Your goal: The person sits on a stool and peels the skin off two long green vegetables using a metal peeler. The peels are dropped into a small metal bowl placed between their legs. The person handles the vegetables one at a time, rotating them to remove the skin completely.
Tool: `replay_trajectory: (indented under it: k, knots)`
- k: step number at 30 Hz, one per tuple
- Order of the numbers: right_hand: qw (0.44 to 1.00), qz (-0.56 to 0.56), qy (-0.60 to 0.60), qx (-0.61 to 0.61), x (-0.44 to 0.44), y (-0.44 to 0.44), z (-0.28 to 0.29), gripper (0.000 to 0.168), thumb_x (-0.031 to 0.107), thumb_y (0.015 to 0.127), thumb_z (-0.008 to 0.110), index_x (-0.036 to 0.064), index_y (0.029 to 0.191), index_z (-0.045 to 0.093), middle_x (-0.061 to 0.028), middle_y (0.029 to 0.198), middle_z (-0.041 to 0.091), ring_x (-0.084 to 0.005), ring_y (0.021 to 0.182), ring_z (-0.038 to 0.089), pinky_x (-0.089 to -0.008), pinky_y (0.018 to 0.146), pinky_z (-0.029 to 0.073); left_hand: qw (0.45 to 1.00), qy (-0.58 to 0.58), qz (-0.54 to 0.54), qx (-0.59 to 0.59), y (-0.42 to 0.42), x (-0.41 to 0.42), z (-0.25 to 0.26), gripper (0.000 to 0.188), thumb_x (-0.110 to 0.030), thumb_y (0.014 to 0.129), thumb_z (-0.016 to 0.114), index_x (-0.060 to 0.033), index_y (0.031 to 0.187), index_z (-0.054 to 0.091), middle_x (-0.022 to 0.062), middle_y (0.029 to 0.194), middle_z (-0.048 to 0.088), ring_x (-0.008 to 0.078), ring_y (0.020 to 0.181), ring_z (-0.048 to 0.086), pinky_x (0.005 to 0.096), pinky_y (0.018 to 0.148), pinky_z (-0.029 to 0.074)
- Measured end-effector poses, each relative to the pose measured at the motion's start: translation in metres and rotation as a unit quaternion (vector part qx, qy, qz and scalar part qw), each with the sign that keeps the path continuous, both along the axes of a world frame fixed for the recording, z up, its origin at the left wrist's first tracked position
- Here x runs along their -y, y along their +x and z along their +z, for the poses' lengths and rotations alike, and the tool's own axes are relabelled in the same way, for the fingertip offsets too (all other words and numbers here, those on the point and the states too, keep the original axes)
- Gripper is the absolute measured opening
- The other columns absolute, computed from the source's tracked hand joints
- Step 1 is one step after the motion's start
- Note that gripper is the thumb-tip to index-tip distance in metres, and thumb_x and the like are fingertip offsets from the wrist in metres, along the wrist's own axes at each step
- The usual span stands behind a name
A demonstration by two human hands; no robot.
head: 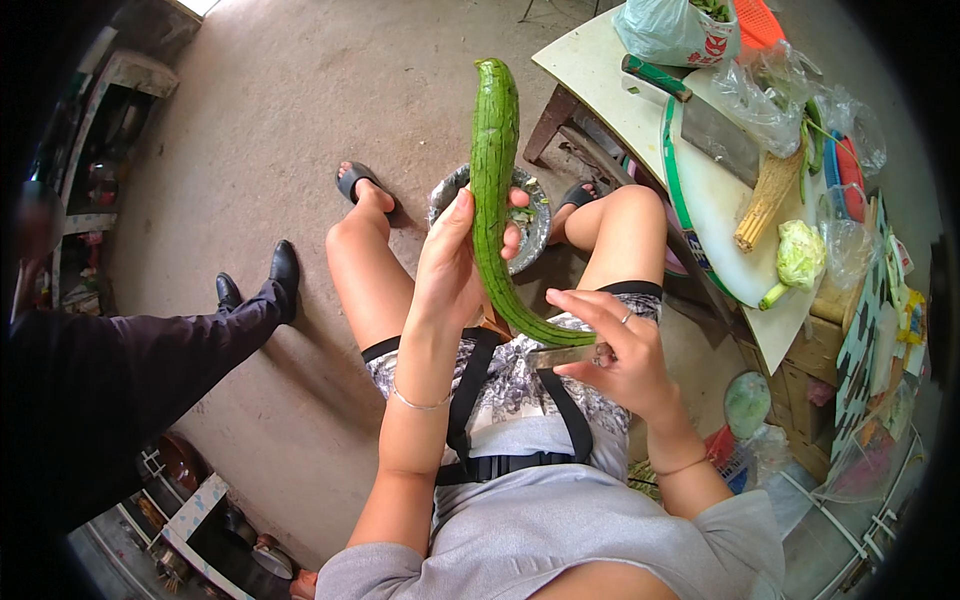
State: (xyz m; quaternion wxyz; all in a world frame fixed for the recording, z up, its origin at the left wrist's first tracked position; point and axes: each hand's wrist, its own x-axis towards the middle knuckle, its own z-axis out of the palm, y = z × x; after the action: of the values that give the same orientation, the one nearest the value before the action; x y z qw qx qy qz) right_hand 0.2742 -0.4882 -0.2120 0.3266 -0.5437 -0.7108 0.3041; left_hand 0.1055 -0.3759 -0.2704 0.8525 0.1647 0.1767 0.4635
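A long, curved green luffa gourd [495, 165] stands upright over my lap. My left hand [454, 262] is wrapped around its middle, thumb on the near side and fingertips showing beyond. The thin lower end bends towards my right hand [626, 349]. There my right hand pinches a small tool with a flat metal blade [559, 357], probably a peeler or a small knife. The blade lies just under the gourd's thin end; whether they touch I cannot tell. Below, between my feet, a plastic-lined basin [536, 244] holds some green and white scraps, partly hidden by the gourd.
To the right a table [581, 56] bears a white cutting board [705, 217], a cleaver [716, 139], a bundle-like brush [769, 195], a cauliflower-like vegetable [801, 255] and plastic bags [667, 34]. Another person's dark trouser leg [172, 360] is at left, near shelves [82, 180].
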Motion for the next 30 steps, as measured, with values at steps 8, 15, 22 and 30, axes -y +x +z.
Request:
replay_trajectory:
  k: [8, 15, 22, 30]
  knots:
    - [0.993, -0.058, -0.043, -0.091, -0.006, 0.005, -0.002, 0.049, 0.048, 0.087, 0.055, 0.004, 0.108, 0.062, -0.0073, 0.084, 0.062, -0.0111, 0.053, 0.05, -0.0224, 0.047, 0.039, 0.999, -0.008, -0.017, 0.035, -0.004, 0.002, 0.005, 0.042, -0.034, 0.101, 0.035, -0.0002, 0.125, 0.045, 0.0112, 0.103, 0.058, 0.0104, 0.063, 0.048, 0.0186, 0.053, 0.042]
    - [0.995, -0.036, -0.027, -0.087, -0.007, 0.006, -0.012, 0.054, 0.05, 0.094, 0.04, 0.0, 0.084, 0.058, -0.0099, 0.068, 0.053, -0.0197, 0.058, 0.055, -0.0292, 0.05, 0.04, 0.994, -0.052, -0.044, 0.086, -0.008, 0.004, 0.007, 0.041, -0.03, 0.101, 0.037, -0.0015, 0.13, 0.041, 0.0114, 0.109, 0.055, 0.0131, 0.089, 0.051, 0.0219, 0.06, 0.046]
    - [0.998, -0.015, -0.005, -0.065, -0.009, -0.001, -0.025, 0.042, 0.035, 0.096, 0.044, 0.002, 0.074, 0.055, -0.01, 0.058, 0.052, -0.028, 0.049, 0.055, -0.0346, 0.046, 0.04, 0.998, -0.037, -0.041, -0.039, 0.0, 0.009, 0.019, 0.046, -0.026, 0.098, 0.043, -0.0056, 0.138, 0.034, 0.0095, 0.112, 0.054, 0.0143, 0.094, 0.051, 0.0286, 0.079, 0.045]
    - [0.991, -0.053, 0.092, 0.084, -0.031, -0.004, -0.024, 0.03, 0.017, 0.089, 0.053, 0.003, 0.064, 0.061, -0.0105, 0.051, 0.054, -0.0274, 0.045, 0.055, -0.0364, 0.044, 0.042, 0.984, 0.061, -0.044, -0.163, 0.002, 0.01, 0.032, 0.059, -0.036, 0.096, 0.045, -0.0072, 0.144, 0.025, 0.0095, 0.093, 0.056, 0.011, 0.064, 0.053, 0.0219, 0.055, 0.045]
